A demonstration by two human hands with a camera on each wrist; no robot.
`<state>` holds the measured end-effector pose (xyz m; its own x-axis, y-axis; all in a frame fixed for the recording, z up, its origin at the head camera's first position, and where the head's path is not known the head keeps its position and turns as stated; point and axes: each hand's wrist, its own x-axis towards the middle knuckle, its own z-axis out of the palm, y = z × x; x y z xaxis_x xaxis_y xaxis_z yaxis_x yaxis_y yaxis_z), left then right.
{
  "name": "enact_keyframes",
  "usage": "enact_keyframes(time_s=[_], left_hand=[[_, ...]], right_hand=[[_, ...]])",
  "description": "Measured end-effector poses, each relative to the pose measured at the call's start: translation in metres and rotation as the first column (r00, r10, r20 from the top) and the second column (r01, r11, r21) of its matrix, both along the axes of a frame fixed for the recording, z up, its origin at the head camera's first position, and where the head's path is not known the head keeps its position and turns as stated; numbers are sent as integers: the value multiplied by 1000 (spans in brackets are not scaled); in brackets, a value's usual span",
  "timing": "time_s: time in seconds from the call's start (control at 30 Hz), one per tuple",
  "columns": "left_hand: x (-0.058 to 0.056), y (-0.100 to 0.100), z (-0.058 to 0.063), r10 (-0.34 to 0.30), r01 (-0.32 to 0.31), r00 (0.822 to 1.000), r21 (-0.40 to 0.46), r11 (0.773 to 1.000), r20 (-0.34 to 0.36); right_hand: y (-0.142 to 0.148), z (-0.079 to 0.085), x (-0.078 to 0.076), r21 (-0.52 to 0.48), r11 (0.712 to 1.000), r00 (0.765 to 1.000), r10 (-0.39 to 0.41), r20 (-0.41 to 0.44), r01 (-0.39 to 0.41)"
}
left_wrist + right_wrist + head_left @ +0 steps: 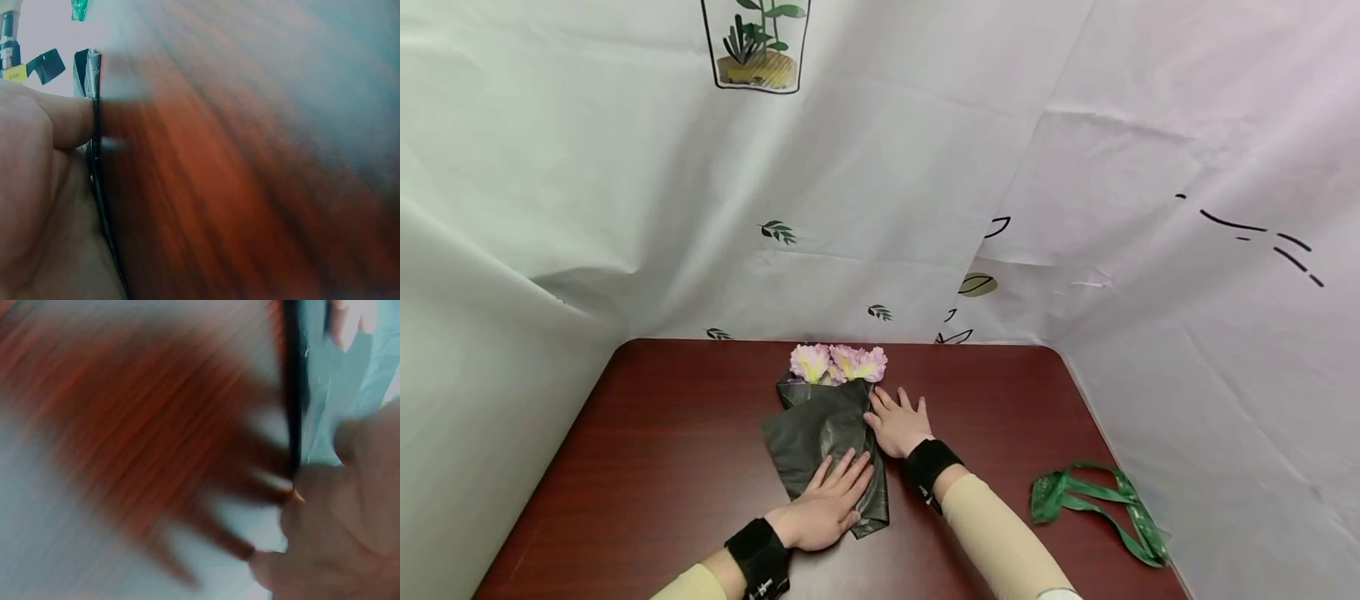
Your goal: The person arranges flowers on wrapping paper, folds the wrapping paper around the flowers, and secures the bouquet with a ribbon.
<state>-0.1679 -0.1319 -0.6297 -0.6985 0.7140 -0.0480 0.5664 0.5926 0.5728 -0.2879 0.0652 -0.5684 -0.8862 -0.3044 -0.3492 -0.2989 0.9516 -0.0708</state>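
Pink and yellow flowers stick out of the far end of a black wrapping sheet, which is folded around them and lies flat on the table. My left hand rests on the lower part of the wrapping with its fingers straight. At the upper right edge of the wrapping, my right hand lies with spread fingers, its thumb side touching the sheet. The left wrist view shows the edge of the dark wrapping under the hand. Stems are hidden inside the sheet.
A green ribbon lies loosely looped near the right edge of the dark red table. A white printed cloth hangs behind the table and along its sides.
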Motion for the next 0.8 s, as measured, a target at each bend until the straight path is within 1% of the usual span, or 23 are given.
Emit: enact_keyframes(time_s=[0.1, 0.2, 0.27, 0.37, 0.47, 0.53, 0.57, 0.6, 0.7, 0.73, 0.8], left_hand=[[0, -1, 2, -4, 4, 1000, 2, 1000, 6], [-1, 0, 2, -9, 9, 1000, 6, 1000, 16], [-1, 0, 0, -6, 6, 1000, 6, 1000, 10], [-2, 1, -1, -5, 5, 1000, -8, 1000, -28], [-2, 2, -1, -6, 6, 998, -9, 1000, -55], [-1, 2, 1, -12, 12, 999, -2, 1000, -52], [0, 2, 4, -16, 15, 998, -13, 1000, -53], [0, 2, 7, -19, 18, 999, -21, 1000, -49], [2, 1, 12, -34, 33, 999, -9, 999, -22], [2, 0, 15, -35, 35, 999, -18, 999, -24], [3, 0, 15, -39, 39, 999, 0, 999, -3]], right_hand=[[-9, -4, -12, -2, 999, 998, -54, -33, 54], [-15, -8, -24, 10, 995, 995, -97, -39, 97], [-18, -9, -30, 22, 994, 994, -105, -42, 106], [-19, -8, -35, -10, 992, 991, -124, -49, 124], [-14, -5, -33, -50, 991, 991, -127, -45, 125], [-9, -4, -31, -95, 988, 991, -129, -32, 126], [-6, -3, -29, -120, 985, 992, -127, -25, 123], [-2, -4, -27, -143, 982, 992, -124, -21, 120], [9, -5, -23, -216, 971, 995, -104, -6, 101], [13, -6, -21, -238, 967, 996, -94, -1, 91], [20, -7, -15, -277, 959, 998, -66, 4, 64]])
